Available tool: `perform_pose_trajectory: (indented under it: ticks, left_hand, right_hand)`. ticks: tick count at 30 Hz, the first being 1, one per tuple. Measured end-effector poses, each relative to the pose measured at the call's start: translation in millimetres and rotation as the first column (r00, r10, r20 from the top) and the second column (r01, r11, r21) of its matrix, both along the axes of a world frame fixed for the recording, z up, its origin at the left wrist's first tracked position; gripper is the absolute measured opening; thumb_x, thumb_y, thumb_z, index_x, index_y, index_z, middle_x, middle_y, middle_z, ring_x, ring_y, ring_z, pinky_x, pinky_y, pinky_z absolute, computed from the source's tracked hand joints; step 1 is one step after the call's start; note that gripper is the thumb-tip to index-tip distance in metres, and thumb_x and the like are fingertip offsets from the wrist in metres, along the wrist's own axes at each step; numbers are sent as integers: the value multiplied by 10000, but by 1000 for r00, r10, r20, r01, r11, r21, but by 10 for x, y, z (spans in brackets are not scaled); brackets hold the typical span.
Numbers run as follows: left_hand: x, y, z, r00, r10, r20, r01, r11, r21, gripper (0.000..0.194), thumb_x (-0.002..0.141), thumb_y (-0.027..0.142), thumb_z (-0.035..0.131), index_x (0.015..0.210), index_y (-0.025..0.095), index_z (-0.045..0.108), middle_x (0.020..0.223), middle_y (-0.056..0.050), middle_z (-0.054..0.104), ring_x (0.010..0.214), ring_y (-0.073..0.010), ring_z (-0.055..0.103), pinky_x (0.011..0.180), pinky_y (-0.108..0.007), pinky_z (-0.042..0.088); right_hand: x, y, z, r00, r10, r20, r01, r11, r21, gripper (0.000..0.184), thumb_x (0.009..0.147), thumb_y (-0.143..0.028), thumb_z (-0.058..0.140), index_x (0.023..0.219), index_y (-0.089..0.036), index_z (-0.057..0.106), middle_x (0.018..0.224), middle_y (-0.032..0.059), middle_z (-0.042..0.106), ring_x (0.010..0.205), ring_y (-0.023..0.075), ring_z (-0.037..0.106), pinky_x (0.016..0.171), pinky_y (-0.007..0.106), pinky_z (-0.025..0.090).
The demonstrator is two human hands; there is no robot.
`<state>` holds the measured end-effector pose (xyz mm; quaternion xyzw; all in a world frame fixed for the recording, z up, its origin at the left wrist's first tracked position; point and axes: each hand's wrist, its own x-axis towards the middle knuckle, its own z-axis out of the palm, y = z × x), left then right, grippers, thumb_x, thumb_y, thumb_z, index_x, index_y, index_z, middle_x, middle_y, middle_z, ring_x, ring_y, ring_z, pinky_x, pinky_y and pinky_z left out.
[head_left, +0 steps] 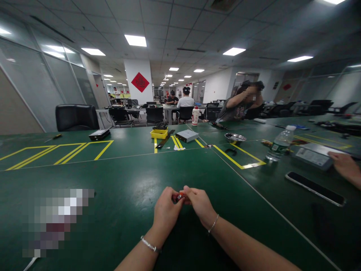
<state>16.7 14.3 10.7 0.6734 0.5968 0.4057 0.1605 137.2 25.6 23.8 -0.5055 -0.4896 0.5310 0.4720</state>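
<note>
The table (pixel 98 180) is dark green, crossed by yellow tape (pixel 104 150). The piece (pixel 181 194) shows orange-red; the bracelets (pixel 149 244), silver. Tray (pixel 158 135): yellow. Bowl (pixel 235 140): silver. Phone (pixel 315 189): black, pale-rimmed. Bottle (pixel 284 137): clear, white-capped, with some green. Flask (pixel 195 116): white and red. The diamond (pixel 140 82) is red, dark-patterned, against a white pillar (pixel 137 66).

Bright ceiling panels (pixel 135 40) light the dim room around me, leaving a soft pale glare on the green tabletop (pixel 118 210), while haze streaks the upper right, outlines stretch toward the edges, and coarse pixel blocks (pixel 59 222) hide a patch at lower left.
</note>
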Motion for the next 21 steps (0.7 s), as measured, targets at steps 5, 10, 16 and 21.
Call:
perform_pose_trajectory:
  ticks: [5,10,16,21]
  left_hand:
    - [-33,-1,10,1000,14,13,-14,1000,-2,153,721,326,537,661,195,486,665,17,518,630,-137,508,572,-248,370]
    - [-45,-5,17,1000,4,27,-5,1000,21,139,713,302,551,650,196,487,662,19,521,639,-138,516,586,-250,381]
    - [-48,-6,23,999,8,37,-9,1000,23,155,713,316,558,643,193,498,648,15,524,620,-141,512,568,-252,375]
    - [-57,-5,33,999,20,39,-21,999,26,143,705,301,564,639,192,500,650,13,530,613,-141,503,561,-251,374]
  right_hand:
    - [5,-3,9,1000,7,-1,-7,1000,-12,537,652,-587,535,744,-80,687,686,104,661,628,157,575,617,278,439]
    - [19,-12,35,1000,25,18,-25,1000,-6,518,668,-571,530,765,-91,696,710,106,669,652,165,583,625,284,444]
    - [10,-13,48,999,41,-14,-41,999,-25,521,647,-574,548,760,-88,698,731,114,672,683,179,594,637,295,444]
    - [-4,-30,55,995,66,-74,-70,996,-56,515,648,-567,552,779,-90,694,771,120,671,734,190,596,644,300,443]
